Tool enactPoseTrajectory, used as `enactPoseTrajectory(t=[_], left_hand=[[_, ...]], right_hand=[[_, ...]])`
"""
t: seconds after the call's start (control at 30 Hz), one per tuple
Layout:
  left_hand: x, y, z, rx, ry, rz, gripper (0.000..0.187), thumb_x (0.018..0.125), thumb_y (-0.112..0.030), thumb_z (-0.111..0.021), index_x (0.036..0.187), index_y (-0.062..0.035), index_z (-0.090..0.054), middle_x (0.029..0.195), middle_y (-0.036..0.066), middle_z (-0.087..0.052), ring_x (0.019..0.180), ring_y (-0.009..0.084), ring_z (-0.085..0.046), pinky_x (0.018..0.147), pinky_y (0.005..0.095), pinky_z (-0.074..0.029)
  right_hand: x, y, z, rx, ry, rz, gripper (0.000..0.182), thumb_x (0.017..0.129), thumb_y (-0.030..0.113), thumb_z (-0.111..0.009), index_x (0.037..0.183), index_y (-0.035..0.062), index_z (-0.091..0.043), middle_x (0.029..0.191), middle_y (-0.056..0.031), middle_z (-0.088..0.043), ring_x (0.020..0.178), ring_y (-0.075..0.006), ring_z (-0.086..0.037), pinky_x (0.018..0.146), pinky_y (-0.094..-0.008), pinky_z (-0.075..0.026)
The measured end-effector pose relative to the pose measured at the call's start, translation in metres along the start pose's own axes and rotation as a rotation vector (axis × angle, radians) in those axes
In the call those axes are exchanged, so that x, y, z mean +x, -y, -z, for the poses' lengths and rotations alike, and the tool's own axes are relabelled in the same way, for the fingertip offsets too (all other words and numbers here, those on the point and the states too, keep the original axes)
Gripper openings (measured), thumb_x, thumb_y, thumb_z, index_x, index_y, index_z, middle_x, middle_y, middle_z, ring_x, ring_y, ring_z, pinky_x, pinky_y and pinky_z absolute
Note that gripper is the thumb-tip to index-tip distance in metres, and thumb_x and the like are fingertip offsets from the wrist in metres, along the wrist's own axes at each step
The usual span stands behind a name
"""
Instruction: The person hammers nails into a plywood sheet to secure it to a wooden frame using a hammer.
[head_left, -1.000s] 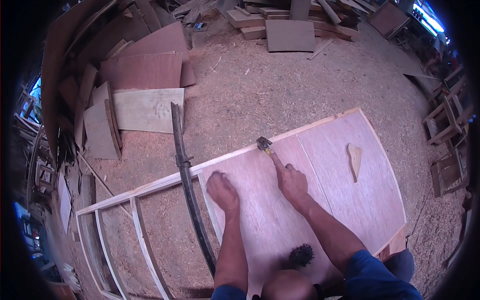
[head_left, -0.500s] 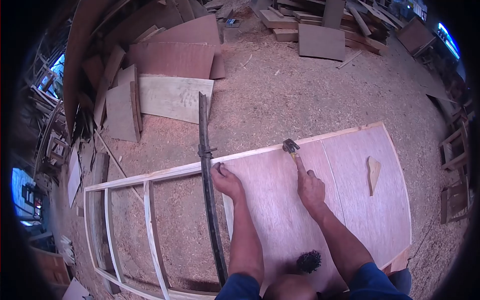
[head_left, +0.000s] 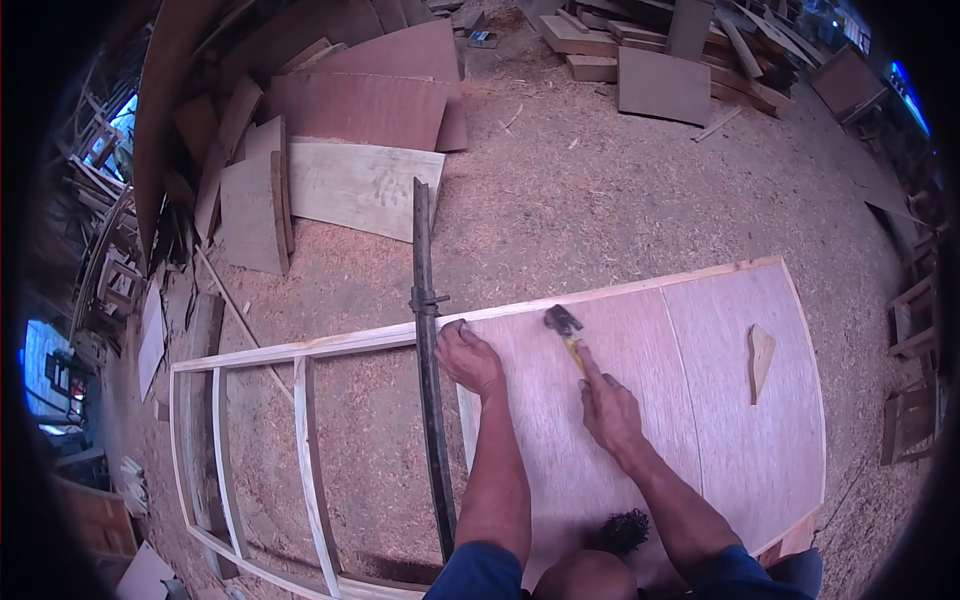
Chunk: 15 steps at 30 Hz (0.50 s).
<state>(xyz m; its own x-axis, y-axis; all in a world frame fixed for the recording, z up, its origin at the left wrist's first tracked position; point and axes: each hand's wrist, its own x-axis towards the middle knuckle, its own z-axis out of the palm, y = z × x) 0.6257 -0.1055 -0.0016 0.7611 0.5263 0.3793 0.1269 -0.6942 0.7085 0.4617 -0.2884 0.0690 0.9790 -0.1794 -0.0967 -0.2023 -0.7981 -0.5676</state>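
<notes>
A dark, spiky clump (head_left: 622,532) is lying on the pinkish, flat plywood panel (head_left: 570,440), which is covering the right part of the pale, slatted wooden frame (head_left: 309,450), a thin seam running across its grain. Beyond, the right hand (head_left: 612,412) is grasping a dark-headed, yellow-handled hammer (head_left: 567,328) over the panel, while the left hand (head_left: 470,362) is bending its fingers at the panel's corner, any hold unclear, a long black metal clamp (head_left: 427,370) blocking its left side; reddish boards (head_left: 360,108) are leaning farther off.
</notes>
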Motion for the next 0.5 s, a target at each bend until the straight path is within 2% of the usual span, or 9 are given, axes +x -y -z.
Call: enactPoseTrajectory(t=[0.2, 0.3, 0.4, 0.5], left_hand=[[0.001, -0.005, 0.004, 0.081, 0.062, 0.04, 0.02, 0.102, -0.016, -0.068, 0.116, -0.0061, -0.078, 0.125, 0.013, -0.071, 0.121, 0.0399, -0.064, 0.104, 0.0552, -0.049], [0.0, -0.001, -0.002, 0.065, 0.026, 0.036, 0.023, 0.101, -0.015, -0.067, 0.118, -0.0033, -0.077, 0.127, 0.016, -0.069, 0.123, 0.0427, -0.063, 0.103, 0.0596, -0.049], [0.0, -0.001, 0.0, 0.068, 0.062, 0.065, 0.024, 0.101, -0.015, -0.067, 0.117, -0.0021, -0.078, 0.127, 0.018, -0.069, 0.125, 0.0425, -0.062, 0.106, 0.0586, -0.048], [0.001, -0.002, 0.0, 0.075, 0.052, 0.065, 0.022, 0.101, -0.016, -0.069, 0.115, -0.0019, -0.079, 0.125, 0.017, -0.069, 0.122, 0.0411, -0.063, 0.105, 0.0568, -0.048]], right_hand=[[0.022, 0.057, -0.008, 0.091, -0.006, 0.207, 0.074, 0.112, 0.018, -0.064, 0.178, 0.032, -0.034, 0.091, -0.022, -0.073, 0.075, -0.0448, -0.074, 0.074, -0.056, -0.062], [0.036, 0.074, -0.017, 0.141, -0.015, 0.277, 0.076, 0.112, 0.022, -0.062, 0.179, 0.04, -0.03, 0.094, -0.0217, -0.074, 0.078, -0.0443, -0.076, 0.076, -0.0562, -0.064], [0.053, 0.08, -0.028, 0.087, 0.008, 0.308, 0.077, 0.11, 0.016, -0.065, 0.178, 0.0364, -0.035, 0.088, -0.0211, -0.072, 0.077, -0.0438, -0.075, 0.074, -0.0556, -0.062], [0.065, 0.084, -0.026, -0.017, 0.066, 0.282, 0.077, 0.109, 0.017, -0.065, 0.178, 0.0376, -0.035, 0.09, -0.0218, -0.073, 0.08, -0.0441, -0.076, 0.076, -0.0557, -0.062]])
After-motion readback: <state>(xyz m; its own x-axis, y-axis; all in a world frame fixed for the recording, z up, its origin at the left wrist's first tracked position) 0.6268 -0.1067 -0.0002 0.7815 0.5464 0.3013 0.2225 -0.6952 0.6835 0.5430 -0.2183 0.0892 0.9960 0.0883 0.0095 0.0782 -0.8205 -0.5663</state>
